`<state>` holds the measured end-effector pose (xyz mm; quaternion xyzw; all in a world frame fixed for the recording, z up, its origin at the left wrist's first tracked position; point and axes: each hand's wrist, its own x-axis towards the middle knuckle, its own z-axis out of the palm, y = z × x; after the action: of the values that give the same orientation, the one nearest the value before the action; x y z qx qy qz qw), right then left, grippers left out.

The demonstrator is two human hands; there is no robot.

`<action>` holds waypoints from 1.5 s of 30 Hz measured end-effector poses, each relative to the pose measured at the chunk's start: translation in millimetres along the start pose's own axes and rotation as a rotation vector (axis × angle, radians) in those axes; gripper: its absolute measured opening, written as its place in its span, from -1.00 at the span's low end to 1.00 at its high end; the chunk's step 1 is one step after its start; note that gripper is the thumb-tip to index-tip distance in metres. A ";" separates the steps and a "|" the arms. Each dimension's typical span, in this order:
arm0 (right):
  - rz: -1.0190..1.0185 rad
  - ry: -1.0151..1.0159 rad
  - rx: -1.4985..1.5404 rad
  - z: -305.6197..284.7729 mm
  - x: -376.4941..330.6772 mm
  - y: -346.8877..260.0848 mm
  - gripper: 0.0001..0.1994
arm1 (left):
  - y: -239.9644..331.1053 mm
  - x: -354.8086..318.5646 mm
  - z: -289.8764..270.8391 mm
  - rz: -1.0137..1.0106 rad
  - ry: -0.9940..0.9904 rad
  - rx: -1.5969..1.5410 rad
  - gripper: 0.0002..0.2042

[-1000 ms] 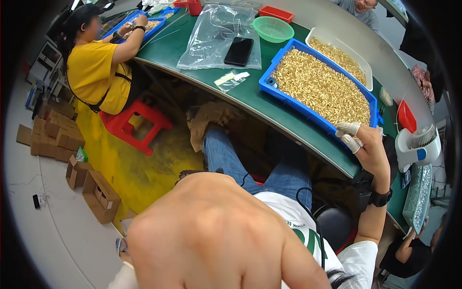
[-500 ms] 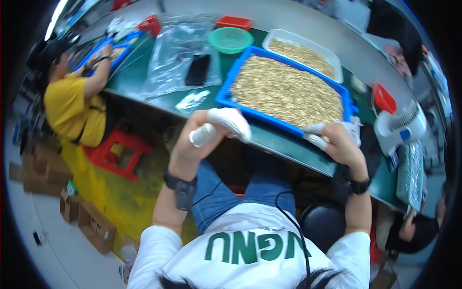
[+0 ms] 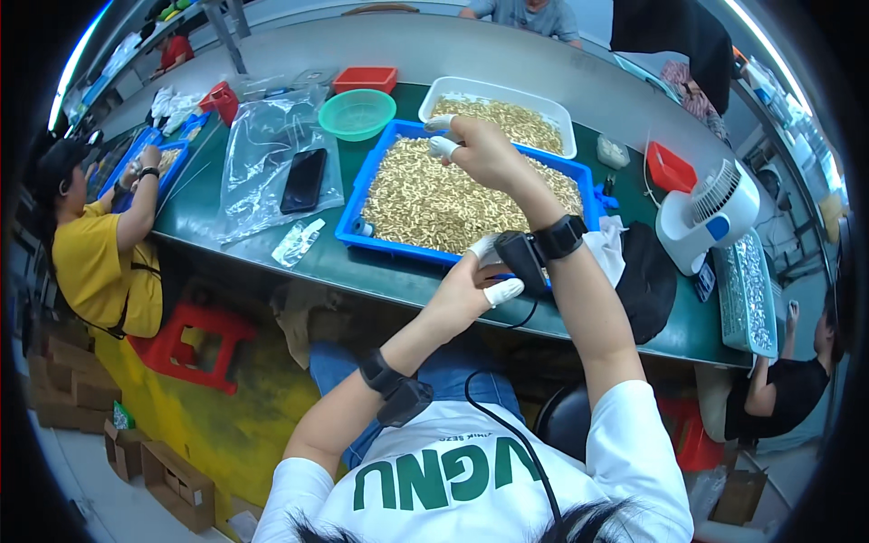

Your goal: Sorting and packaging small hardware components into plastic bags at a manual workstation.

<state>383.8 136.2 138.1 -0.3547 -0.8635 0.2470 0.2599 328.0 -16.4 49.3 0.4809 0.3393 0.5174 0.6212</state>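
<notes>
My left hand (image 3: 462, 291) is at the near edge of the blue tray (image 3: 358, 201), with white covers on its thumb and forefinger. Those fingers are spread, and nothing shows between them. Close beside its fingertips is the black device (image 3: 523, 261) strapped to my right wrist; whether they touch I cannot tell. My right hand (image 3: 489, 156) reaches over the tray's far side, its white-covered fingertips apart and holding nothing visible. Many small gold-coloured metal pieces (image 3: 434, 195) fill the tray. Behind it, a white tray (image 3: 566, 136) holds more of these pieces.
Left of the tray lie a phone (image 3: 304, 179), clear plastic bags (image 3: 249, 172) and a green bowl (image 3: 358, 115). A white fan (image 3: 711, 213), a red scoop (image 3: 670, 167) and a pale bin (image 3: 747, 299) stand right. Co-workers sit at both sides; a cable hangs by my right wrist.
My right hand has swung from the tray's near right corner to over its far side. My left hand has come rightward to beside my right wrist. The whole view has shifted.
</notes>
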 end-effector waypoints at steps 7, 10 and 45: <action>-0.140 0.139 0.013 20.8 6.2 -13.7 -0.78 | 3.4 10.4 12.2 -0.116 0.077 -0.159 -0.51; -0.137 0.143 -0.059 16.4 2.3 -16.7 -0.80 | 5.5 10.5 15.0 -0.069 0.106 -0.231 -0.56; -0.915 -0.630 -0.620 139.8 -219.3 -88.6 -0.84 | -53.6 -45.1 -33.3 -0.698 -0.165 0.374 -0.85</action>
<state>388.2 -115.7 28.3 0.0812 -0.9941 -0.0579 -0.0421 303.8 -52.0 -15.1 0.4813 0.5194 0.1643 0.6867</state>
